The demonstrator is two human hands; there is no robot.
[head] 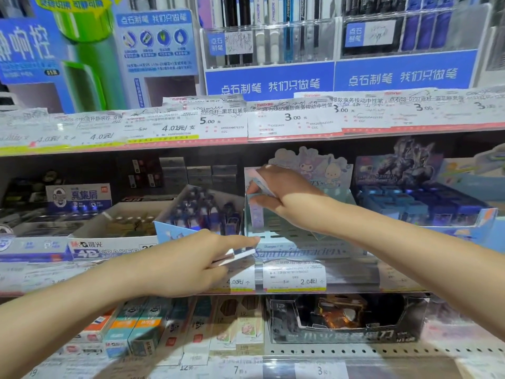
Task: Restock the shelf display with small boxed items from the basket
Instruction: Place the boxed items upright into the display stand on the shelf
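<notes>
In the head view, a small pastel box (pixel 261 184) was held in the right hand (pixel 276 195), pinched between thumb and curled fingers (pixel 252 190), at the back left corner of the pale blue Sanrio display tray (pixel 300 248) on the middle shelf. It was kept tilted above the tray's slotted insert, seemingly so that it could be slid down into a row against the tray's left wall.

A second small flat box (pixel 236 257), pale and thin, was held in the left hand (pixel 191 265) just in front of the tray's lower left edge, gripped under the thumb with the forefinger stretched toward the tray. It appeared to be kept ready there as the next piece to go in.

The tray looked largely unfilled, so the restocking was judged to be at an early stage. The basket was not seen. An eraser carton (pixel 109 246) stood just left of the tray.
</notes>
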